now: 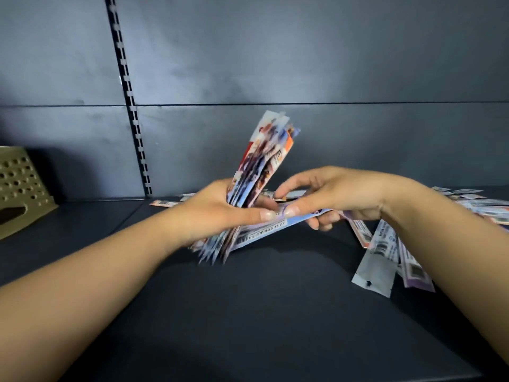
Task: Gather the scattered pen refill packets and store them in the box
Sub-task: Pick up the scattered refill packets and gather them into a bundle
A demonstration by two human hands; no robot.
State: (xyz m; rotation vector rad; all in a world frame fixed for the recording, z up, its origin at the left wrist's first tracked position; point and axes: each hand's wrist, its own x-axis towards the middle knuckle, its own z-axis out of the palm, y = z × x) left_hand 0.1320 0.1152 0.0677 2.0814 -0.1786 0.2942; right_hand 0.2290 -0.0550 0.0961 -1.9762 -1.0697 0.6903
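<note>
L hand grips packet stack | R hand pinches packet (shelf mid)

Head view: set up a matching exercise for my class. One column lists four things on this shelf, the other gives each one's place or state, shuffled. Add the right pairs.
Things
1. bundle of packets
2. single packet
3. tan perforated box
4. loose packets

Places or states
A. lying scattered on the dark shelf, right side
B. standing at the far left edge
C. gripped upright in the left hand
D. pinched by the right hand, lying nearly flat

Pairs: 1-C, 2-D, 3-B, 4-A
</note>
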